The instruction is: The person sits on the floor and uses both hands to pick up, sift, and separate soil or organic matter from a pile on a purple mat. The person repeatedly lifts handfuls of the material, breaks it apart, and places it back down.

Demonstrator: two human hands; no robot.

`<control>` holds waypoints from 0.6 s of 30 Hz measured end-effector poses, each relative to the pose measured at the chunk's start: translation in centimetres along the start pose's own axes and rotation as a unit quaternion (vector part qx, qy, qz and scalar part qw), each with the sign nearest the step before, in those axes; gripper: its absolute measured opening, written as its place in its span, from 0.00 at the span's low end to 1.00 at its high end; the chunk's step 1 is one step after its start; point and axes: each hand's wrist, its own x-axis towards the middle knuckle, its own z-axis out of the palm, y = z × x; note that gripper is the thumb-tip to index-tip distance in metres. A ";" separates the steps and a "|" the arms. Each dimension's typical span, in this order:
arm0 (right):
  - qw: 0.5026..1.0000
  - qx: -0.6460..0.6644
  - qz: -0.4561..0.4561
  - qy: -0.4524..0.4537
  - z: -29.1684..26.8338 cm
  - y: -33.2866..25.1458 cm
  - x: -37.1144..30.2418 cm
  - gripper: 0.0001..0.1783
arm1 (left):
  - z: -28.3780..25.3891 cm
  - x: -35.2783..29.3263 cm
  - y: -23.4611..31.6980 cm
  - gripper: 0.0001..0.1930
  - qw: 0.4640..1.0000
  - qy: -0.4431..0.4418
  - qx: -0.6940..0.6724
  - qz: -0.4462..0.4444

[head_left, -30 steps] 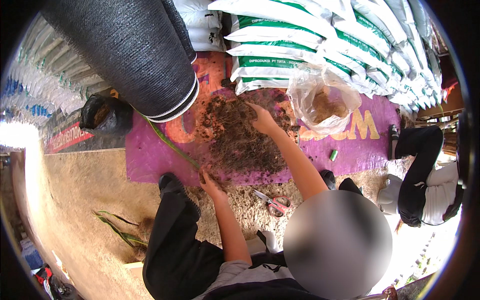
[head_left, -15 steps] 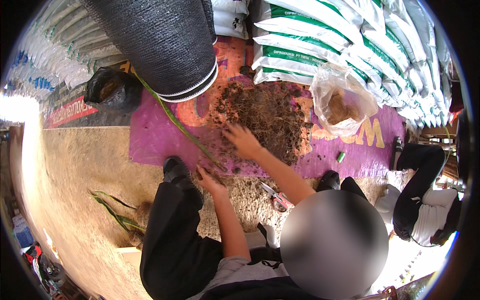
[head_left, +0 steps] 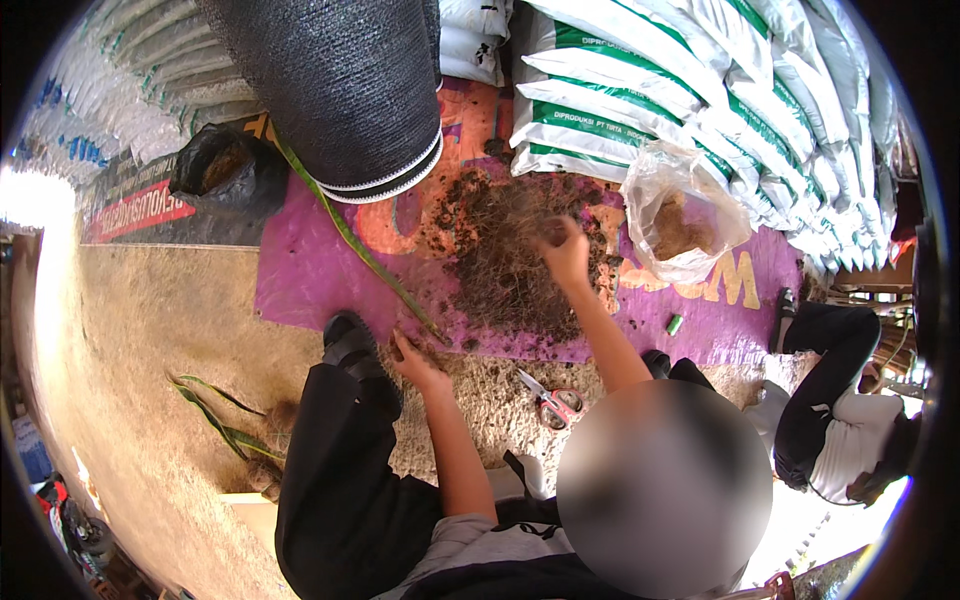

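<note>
"Where do we have our right hand point(head_left: 568, 252)?"

"We have it up over the heap of dirt and roots point(head_left: 510, 290), near the heap's right side. Our right arm point(head_left: 608, 340) reaches forward and leans a bit to the left."

"Are its fingers open?"

"We see them bent round toward the thumb, with a small dark gap between. The tips are blurry, so we can't tell if they have hold of any roots."

"And our left hand point(head_left: 420, 370)?"

"We keep it low, by the near edge of the purple sheet point(head_left: 300, 290). It is between our dark sandal point(head_left: 360, 365) and the red-handled scissors point(head_left: 553, 403). Our left arm point(head_left: 463, 450) points forward. The fingers are loose and a little bent, and we see nothing in them."

"Where is the long green leaf point(head_left: 365, 258)?"

"It lies slanting on the sheet, left of the heap. Its low end is near our left hand, but we are not touching it."

"What is past the heap?"

"We see a clear plastic bag point(head_left: 640, 205) to the right, with brown stuff inside."
</note>
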 end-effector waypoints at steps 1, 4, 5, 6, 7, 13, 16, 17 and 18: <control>0.997 0.059 -0.021 0.041 -1.6 -0.3 0.9 0.20 | 0.1 -0.2 0.0 0.16 1.000 -0.002 0.004 -0.015; 0.984 0.145 -0.048 0.091 -4.3 -0.8 3.1 0.21 | 0.1 -0.6 0.0 0.16 0.998 -0.044 -0.002 -0.038; 0.981 0.159 -0.051 0.096 -4.7 -0.8 3.6 0.21 | 0.2 -0.8 -0.1 0.15 0.997 -0.064 -0.009 -0.043; 0.990 0.113 -0.039 0.070 -4.6 -0.9 3.9 0.22 | 0.3 -1.0 -0.2 0.14 0.997 -0.059 -0.007 -0.044; 0.996 0.068 -0.024 0.049 -4.2 -0.6 4.0 0.23 | 0.9 -1.8 0.2 0.13 0.997 -0.058 -0.002 -0.046; 0.971 -0.179 -0.117 -0.106 0.8 5.7 3.3 0.32 | 2.3 -3.7 0.1 0.12 0.993 -0.080 0.043 -0.071; 0.962 -0.229 -0.049 -0.140 1.4 5.9 3.0 0.29 | 2.8 -3.6 0.3 0.13 0.994 -0.054 0.048 -0.076; 0.963 -0.228 -0.002 -0.147 1.1 4.8 2.9 0.28 | 2.7 -3.4 0.3 0.13 0.995 -0.039 0.046 -0.077; 0.963 -0.227 -0.005 -0.142 0.4 3.8 2.7 0.26 | 2.6 -3.2 0.5 0.13 0.996 -0.042 0.042 -0.064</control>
